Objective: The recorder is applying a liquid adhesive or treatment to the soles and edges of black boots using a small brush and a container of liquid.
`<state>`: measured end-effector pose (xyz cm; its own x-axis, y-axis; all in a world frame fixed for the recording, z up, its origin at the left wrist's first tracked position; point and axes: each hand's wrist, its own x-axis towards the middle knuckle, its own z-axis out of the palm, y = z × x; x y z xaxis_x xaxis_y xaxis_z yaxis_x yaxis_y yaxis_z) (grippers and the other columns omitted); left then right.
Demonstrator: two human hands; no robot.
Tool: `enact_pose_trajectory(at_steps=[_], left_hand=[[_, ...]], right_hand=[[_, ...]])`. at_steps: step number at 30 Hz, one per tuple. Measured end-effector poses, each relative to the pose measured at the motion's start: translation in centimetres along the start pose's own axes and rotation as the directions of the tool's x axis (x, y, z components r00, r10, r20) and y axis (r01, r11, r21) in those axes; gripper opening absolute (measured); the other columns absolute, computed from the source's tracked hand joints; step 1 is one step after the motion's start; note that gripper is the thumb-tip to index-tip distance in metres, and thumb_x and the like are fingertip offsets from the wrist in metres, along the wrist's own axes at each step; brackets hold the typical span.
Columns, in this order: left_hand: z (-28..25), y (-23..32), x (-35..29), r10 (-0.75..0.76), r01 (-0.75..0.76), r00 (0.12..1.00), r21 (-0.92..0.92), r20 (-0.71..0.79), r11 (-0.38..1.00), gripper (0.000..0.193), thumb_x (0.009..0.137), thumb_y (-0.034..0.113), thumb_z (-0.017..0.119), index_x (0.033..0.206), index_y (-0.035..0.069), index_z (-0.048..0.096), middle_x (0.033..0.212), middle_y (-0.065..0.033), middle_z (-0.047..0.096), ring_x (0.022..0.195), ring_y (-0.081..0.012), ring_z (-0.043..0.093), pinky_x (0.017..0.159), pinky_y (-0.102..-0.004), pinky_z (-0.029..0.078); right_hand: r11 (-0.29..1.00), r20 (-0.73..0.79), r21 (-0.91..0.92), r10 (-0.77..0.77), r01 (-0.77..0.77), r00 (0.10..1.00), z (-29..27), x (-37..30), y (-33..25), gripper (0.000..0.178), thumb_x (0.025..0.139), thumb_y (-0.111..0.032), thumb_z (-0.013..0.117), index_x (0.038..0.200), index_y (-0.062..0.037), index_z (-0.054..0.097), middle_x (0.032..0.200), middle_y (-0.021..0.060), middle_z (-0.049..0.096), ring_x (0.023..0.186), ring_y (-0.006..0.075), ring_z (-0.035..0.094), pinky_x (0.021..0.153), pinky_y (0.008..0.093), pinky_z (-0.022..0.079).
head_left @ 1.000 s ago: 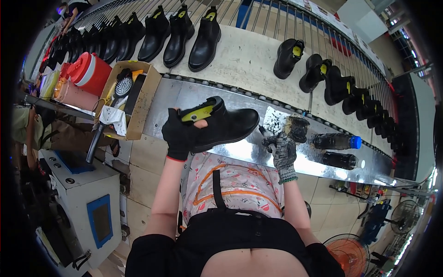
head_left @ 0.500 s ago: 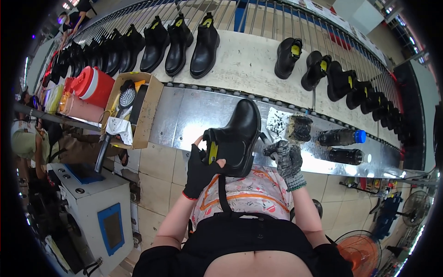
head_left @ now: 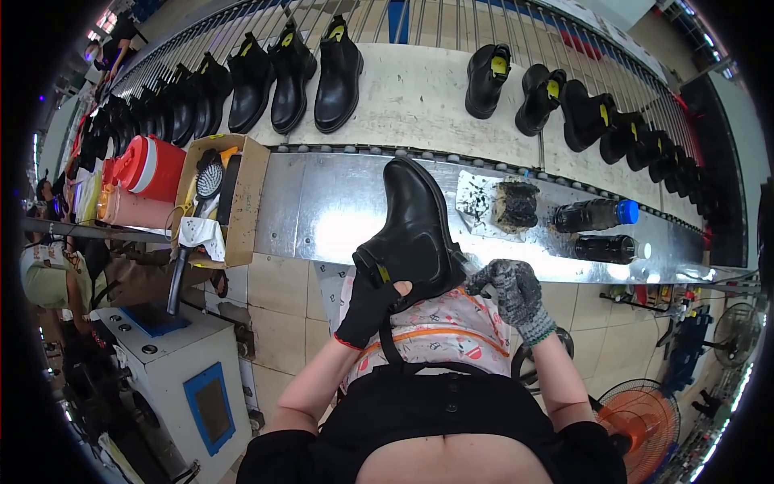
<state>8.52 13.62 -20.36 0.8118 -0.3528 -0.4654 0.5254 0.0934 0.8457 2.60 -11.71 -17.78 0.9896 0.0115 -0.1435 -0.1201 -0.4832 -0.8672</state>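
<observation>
A black ankle boot (head_left: 409,218) with a yellow patch inside its opening is tilted over the front edge of the metal bench, toe pointing away from me. My left hand (head_left: 368,305), in a black glove with bare fingertips, grips it by the shaft. My right hand (head_left: 516,294), in a grey knitted glove, is closed around a small brush (head_left: 468,262). The brush's dark tip is at the edge of the boot's sole, near the heel. My fingers hide most of its handle.
Behind the metal bench (head_left: 322,194), black boots (head_left: 337,81) stand along a pale conveyor. To the right lie a stained cloth (head_left: 476,198), a blackened sponge-like block (head_left: 516,206) and two bottles of dark liquid (head_left: 592,216). At left are a cardboard box (head_left: 242,202) with a hairbrush and a red jug (head_left: 157,165).
The boot has turned slightly, its toe swinging left and its heel lifting toward the right. My right hand has moved slightly right and nearer me, with the brush moving to the heel end.
</observation>
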Motion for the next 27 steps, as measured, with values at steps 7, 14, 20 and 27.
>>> enact_pose_trajectory(at_steps=[7, 14, 20, 27], left_hand=[[2.8, 2.1, -0.2, -0.016, 0.012, 1.000, -0.304, -0.011, 0.952, 0.047, 0.078, 0.006, 0.064, 0.120, 0.001, 0.046, 0.102, -0.0105, 0.056, 0.081, -0.0206, 0.062, 0.062, -0.0320, 0.054], [2.3, 3.1, 0.8, -0.025, 0.108, 0.984, -0.486, 0.175, 0.867, 0.036, 0.084, 0.014, 0.058, 0.114, -0.002, 0.048, 0.093, -0.0127, 0.059, 0.076, -0.0237, 0.064, 0.066, -0.0312, 0.057], [3.8, 6.4, 0.1, -0.200, 0.126, 0.979, -0.670, -0.035, 0.731, 0.031, 0.085, 0.013, 0.056, 0.111, -0.004, 0.050, 0.096, -0.0162, 0.060, 0.078, -0.0244, 0.065, 0.068, -0.0331, 0.058], [-3.4, 1.1, 3.1, 0.018, -0.023, 1.000, -0.341, -0.018, 0.940, 0.051, 0.075, 0.004, 0.063, 0.123, -0.001, 0.046, 0.110, -0.0136, 0.059, 0.097, -0.0227, 0.062, 0.078, -0.0326, 0.054]], right_hand=[[0.996, 0.017, -0.041, -0.076, 0.076, 0.997, -2.2, -3.0, -3.0, 0.045, 0.094, -0.030, 0.034, 0.076, -0.0081, 0.069, 0.074, 0.0053, 0.068, 0.065, 0.0229, 0.061, 0.066, 0.0328, 0.048], [0.867, -0.030, -0.456, -0.241, 0.201, 0.970, -1.8, -4.3, -3.3, 0.025, 0.074, -0.014, 0.046, 0.071, -0.0173, 0.071, 0.071, 0.0043, 0.064, 0.064, 0.0269, 0.055, 0.059, 0.0388, 0.041], [0.959, -0.179, 0.239, -0.108, 0.150, 0.978, -1.2, -4.2, -2.5, 0.019, 0.080, -0.019, 0.052, 0.078, -0.0106, 0.069, 0.079, 0.0064, 0.067, 0.073, 0.0233, 0.062, 0.072, 0.0346, 0.047], [0.761, -0.450, 0.646, 0.316, 0.060, 0.835, -0.2, -2.1, 3.3, 0.058, 0.088, -0.019, 0.058, 0.138, -0.0059, 0.031, 0.079, 0.0077, 0.060, 0.054, 0.0089, 0.053, 0.044, 0.0230, 0.044]])
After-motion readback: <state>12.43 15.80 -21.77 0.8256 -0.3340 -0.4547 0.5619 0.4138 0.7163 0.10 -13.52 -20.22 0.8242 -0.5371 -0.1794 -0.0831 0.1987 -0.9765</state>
